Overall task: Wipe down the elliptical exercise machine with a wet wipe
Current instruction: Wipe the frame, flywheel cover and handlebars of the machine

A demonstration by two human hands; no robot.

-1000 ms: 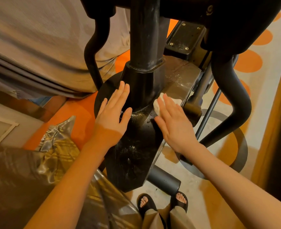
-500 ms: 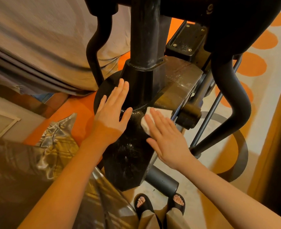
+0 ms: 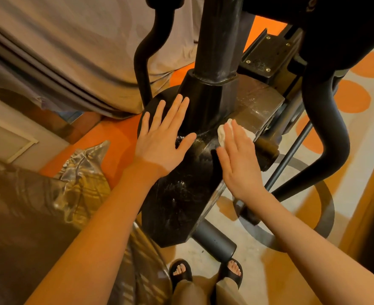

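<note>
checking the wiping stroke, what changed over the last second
The right hand slid the wet wipe down the machine's housing toward the person, then back up beside the post. The left hand stayed flat on the housing. Nothing was taken up or let go.

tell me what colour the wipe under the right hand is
White, seen in the head view: the wipe.

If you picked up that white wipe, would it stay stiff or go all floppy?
Probably floppy: the wet wipe is scrunched into soft folds under the right hand, whose flat fingers press it to the elliptical machine. It looks light, since it is small and thin. It likely would not roll.
</note>
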